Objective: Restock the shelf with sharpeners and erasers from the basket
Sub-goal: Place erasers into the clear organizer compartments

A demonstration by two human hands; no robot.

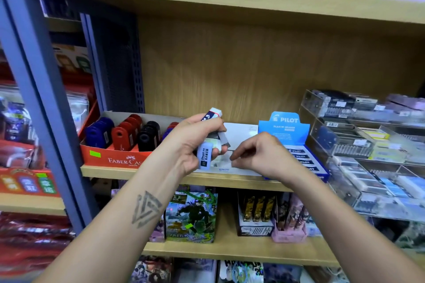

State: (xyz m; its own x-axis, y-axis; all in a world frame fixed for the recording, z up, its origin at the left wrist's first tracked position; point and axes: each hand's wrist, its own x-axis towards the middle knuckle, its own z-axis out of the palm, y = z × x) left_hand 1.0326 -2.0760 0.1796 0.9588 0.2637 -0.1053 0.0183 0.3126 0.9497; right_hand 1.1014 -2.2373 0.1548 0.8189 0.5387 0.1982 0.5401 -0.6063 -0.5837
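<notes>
We hold a fistful of erasers (208, 142) in our left hand (193, 140), fingers curled round the bundle; a red-and-blue sleeved eraser (212, 114) sticks out of the top, a white Dmart eraser (204, 155) hangs at the bottom by the fingertips, and a grey one juts to the right; the bundle hovers over the front edge of the middle shelf (138, 173), above the white Kokuyo tray (239, 140) that sits between the Faber-Castell sharpener box (110, 154) at the shelf's left end and the blue Pilot eraser box (296, 154); our right hand (259, 156) is just beside the left, fingertips drawn together in a pinch over the tray's front edge, though we cannot tell whether anything is between them, since that spot is blurred; the basket is not in view.

The risk, as we judge it, lies in the crowded grip: the Dmart eraser looks loosely held, and drawing one piece out could loosen the rest, dropping them past the front edge onto the card packs (192, 213) on the shelf below; mixed brands in one fist could also land in the wrong tray; the acrylic organiser (358, 135) at the right end sits close enough for an elbow to knock.
</notes>
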